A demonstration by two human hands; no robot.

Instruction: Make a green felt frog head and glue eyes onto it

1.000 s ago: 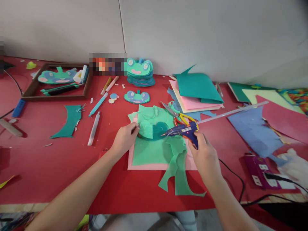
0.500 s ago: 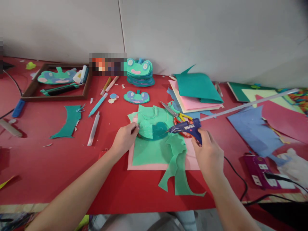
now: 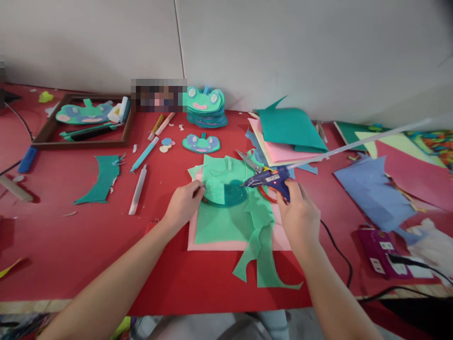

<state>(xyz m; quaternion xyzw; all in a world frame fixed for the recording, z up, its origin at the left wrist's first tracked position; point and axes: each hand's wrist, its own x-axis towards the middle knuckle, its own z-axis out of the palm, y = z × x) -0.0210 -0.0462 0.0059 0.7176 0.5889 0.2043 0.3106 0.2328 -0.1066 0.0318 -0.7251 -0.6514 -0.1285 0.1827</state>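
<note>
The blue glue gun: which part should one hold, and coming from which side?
Hold the glue gun by its handle, from the near right, as the right hand does: the handle slants toward the person, while the narrow tip points left. I would avoid that tip, possibly hot: a red light glows.

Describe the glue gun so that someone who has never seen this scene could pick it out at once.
On the red table, find the light green sheet near the middle. Towards its upper right, the person's right hand holds the glue gun. Unlike the metal-bladed scissors just behind it, it is dark blue, with a small red light and a long translucent stick extending from its back.
</note>
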